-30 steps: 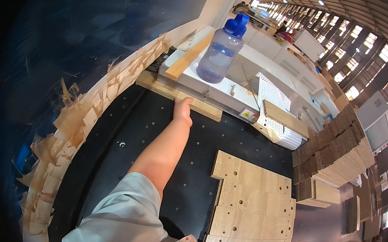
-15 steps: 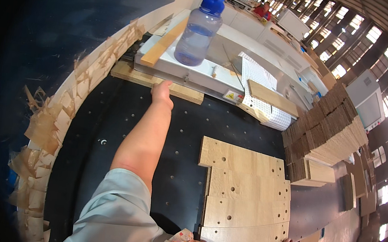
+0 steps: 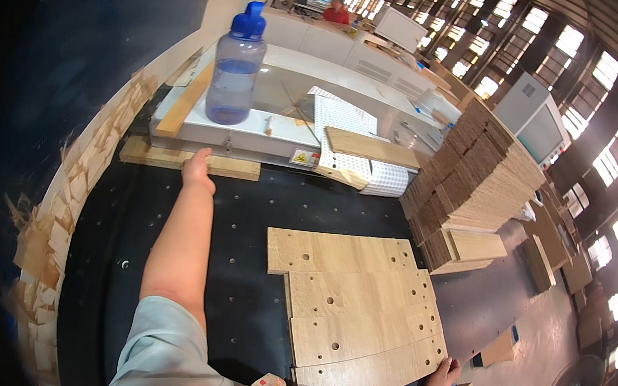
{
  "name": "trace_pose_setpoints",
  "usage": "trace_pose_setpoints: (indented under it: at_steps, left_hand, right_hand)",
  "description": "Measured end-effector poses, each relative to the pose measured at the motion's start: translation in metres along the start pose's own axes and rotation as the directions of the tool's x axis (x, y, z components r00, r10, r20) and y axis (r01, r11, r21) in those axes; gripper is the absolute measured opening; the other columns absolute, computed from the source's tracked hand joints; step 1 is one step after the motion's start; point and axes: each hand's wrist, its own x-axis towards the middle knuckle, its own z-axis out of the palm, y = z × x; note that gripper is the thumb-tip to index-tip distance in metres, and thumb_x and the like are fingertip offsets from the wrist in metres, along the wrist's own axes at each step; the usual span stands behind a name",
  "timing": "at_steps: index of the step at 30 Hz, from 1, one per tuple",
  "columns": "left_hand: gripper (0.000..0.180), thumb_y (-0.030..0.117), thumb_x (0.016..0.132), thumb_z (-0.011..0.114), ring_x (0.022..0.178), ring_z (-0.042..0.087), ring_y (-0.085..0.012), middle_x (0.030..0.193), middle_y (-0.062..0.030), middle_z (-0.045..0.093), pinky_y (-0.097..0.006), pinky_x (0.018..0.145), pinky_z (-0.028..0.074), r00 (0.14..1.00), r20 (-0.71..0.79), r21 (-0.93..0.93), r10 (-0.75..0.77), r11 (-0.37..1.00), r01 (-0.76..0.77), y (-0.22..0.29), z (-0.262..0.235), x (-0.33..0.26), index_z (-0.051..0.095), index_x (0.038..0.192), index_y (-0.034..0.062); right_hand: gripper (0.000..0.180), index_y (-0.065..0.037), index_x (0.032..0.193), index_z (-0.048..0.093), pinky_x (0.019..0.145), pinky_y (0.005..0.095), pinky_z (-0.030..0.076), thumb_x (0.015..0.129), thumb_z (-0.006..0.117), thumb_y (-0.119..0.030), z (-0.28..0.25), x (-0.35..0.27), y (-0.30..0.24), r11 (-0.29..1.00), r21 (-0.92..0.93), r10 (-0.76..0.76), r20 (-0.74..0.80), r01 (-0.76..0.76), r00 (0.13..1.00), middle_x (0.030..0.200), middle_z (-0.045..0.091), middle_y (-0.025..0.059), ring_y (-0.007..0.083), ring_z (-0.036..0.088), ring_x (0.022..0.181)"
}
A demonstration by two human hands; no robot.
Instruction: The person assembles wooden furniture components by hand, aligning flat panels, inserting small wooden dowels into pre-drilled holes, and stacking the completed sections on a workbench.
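The left hand [image 3: 197, 168] reaches far across the black perforated bench [image 3: 236, 313] and rests on a long wooden strip [image 3: 177, 158] lying just in front of the white machine housing [image 3: 254, 138]; its fingers lie close together over the strip's near edge, though whether they actually grip it cannot be told. The right hand [image 3: 443, 376] sits at the near right corner of the drilled plywood panels [image 3: 357, 311], fingers lightly spread against the edge. Judging by this, three overlapping panels are already laid out on the bench, while the tall stack of panels [image 3: 468, 180] at the right is what remains. Against the earlier pictures, the left hand has settled onto the strip, and the right hand, barely showing before, now touches the panel corner. A blue-capped water bottle [image 3: 236, 65] stands on the housing.
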Motion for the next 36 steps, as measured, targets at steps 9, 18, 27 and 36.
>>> trace_pose_setpoints:
  at_steps: [9, 18, 27, 36]
  left_hand:
    - [0.072, 0.034, 0.075, 0.067, 0.138, 0.019, -0.0243, 0.148, -0.0111, 0.028, -0.042, 0.112, 0.006, 0.971, 0.233, -0.023, -0.054, 0.998, 0.061, 0.011, -0.017, 0.0, 0.039, 0.136, 0.0086]
    - [0.066, 0.022, 0.082, 0.063, 0.134, 0.031, -0.0224, 0.144, -0.0114, 0.036, -0.04, 0.108, 0.022, 0.836, 0.531, 0.608, -0.136, 0.749, -0.264, -0.014, -0.026, -0.163, 0.035, 0.139, 0.0036]
    - [0.055, 0.009, 0.084, 0.052, 0.127, 0.04, -0.0245, 0.136, -0.0168, 0.043, -0.033, 0.105, 0.026, 0.844, 0.498, 0.735, -0.197, 0.613, -0.291, -0.054, -0.021, -0.257, 0.036, 0.135, -0.0035]
    - [0.067, 0.014, 0.082, 0.058, 0.134, 0.029, -0.0244, 0.144, -0.0132, 0.035, -0.035, 0.108, 0.019, 0.877, 0.456, 0.627, -0.151, 0.754, -0.196, -0.074, -0.021, -0.242, 0.029, 0.141, -0.0002]
  right_hand:
    - [0.045, 0.007, 0.118, 0.048, 0.092, 0.0335, 0.04, 0.089, 0.057, -0.026, 0.002, 0.0, 0.005, 0.993, -0.116, -0.034, -0.036, 0.029, 0.999, 0.113, 0.055, 0.0172, 0.0236, 0.052, 0.104]
    - [0.04, 0.002, 0.117, 0.051, 0.098, 0.0388, 0.035, 0.084, 0.061, -0.019, 0.002, -0.003, -0.005, 0.991, -0.114, -0.064, -0.003, 0.064, 0.998, 0.117, 0.051, 0.0196, 0.0313, 0.046, 0.112]
    - [0.048, -0.004, 0.123, 0.05, 0.1, 0.0378, 0.037, 0.08, 0.063, -0.021, 0.106, 0.048, -0.128, 0.921, 0.002, -0.315, 0.592, 0.39, 0.741, 0.122, 0.052, 0.018, 0.0309, 0.046, 0.119]
    - [0.056, -0.007, 0.128, 0.044, 0.107, 0.0501, 0.026, 0.082, 0.059, -0.033, 0.234, 0.08, -0.134, 0.826, -0.32, 0.017, 0.838, 0.465, 0.546, 0.123, 0.053, 0.0177, 0.0314, 0.044, 0.122]
